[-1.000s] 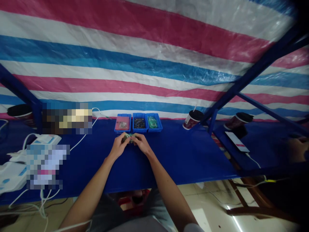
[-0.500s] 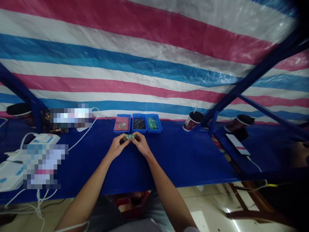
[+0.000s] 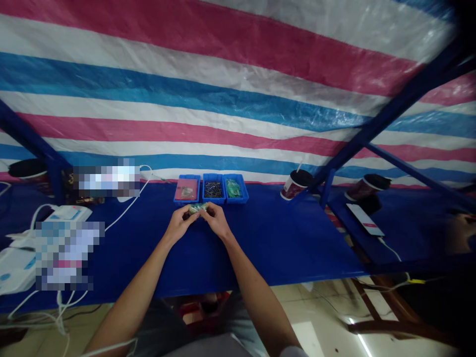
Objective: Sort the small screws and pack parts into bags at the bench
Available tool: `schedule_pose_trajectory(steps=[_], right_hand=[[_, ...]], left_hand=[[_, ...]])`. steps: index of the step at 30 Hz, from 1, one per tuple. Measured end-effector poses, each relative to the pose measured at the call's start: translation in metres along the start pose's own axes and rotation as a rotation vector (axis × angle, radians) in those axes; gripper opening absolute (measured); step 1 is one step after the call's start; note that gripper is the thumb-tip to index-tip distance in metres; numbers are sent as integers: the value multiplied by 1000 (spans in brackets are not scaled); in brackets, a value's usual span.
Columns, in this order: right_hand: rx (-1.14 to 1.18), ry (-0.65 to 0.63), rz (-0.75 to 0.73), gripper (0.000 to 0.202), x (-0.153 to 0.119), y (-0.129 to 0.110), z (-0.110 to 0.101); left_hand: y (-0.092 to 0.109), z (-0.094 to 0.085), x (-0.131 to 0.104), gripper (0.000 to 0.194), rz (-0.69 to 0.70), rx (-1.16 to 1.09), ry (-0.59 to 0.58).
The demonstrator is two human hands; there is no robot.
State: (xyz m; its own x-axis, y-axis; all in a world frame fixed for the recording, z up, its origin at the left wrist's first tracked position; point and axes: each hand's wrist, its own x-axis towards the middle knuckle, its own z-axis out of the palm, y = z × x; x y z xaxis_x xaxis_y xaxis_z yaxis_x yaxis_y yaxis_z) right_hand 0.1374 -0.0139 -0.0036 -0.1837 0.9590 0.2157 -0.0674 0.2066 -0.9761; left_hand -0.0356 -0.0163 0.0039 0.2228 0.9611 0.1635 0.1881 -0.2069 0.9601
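Note:
Between my two hands is a small greenish packet (image 3: 198,208) with a shiny, clear-looking surface; its contents are too small to make out. My left hand (image 3: 180,223) is closed on its left end, thumb in front. On the right end, my right hand (image 3: 216,220) pinches it the same way. Just beyond the hands stand three blue trays in a row. The left tray (image 3: 177,200) holds a pink piece with a small packet on it. Dark screws (image 3: 213,189) fill the middle one, and green packets (image 3: 233,187) lie in the right one.
A lidded cup (image 3: 295,186) with a straw stands at the back right by a blue frame post. White power strips (image 3: 17,270) and cables are on the left, near blurred-out screens. Past the post lie a phone (image 3: 364,219) and another cup (image 3: 366,188); a person's hand (image 3: 463,233) shows at far right.
The packet has tilted slightly between my fingers and shows more of its surface. Both hands stay in nearly the same place, and the whole view has shifted a little.

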Motion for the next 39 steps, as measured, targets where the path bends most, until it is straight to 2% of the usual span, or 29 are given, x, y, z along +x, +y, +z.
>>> schedule_pose_trajectory(steps=[7, 18, 28, 34, 39], right_hand=[[-49, 45, -22, 32, 2, 2, -5], [-30, -3, 1, 30, 1, -4, -3], [-20, 52, 5, 35, 1, -4, -2], [2, 8, 21, 33, 1, -5, -1], [11, 48, -8, 29, 1, -6, -2]], left_hand=[[-1, 1, 0, 31, -15, 2, -18], [0, -2, -1, 26, 48, 96, 31], [3, 0, -1, 30, 6, -8, 38], [1, -3, 0, 27, 29, -22, 86], [-1, -2, 2, 31, 12, -50, 96]])
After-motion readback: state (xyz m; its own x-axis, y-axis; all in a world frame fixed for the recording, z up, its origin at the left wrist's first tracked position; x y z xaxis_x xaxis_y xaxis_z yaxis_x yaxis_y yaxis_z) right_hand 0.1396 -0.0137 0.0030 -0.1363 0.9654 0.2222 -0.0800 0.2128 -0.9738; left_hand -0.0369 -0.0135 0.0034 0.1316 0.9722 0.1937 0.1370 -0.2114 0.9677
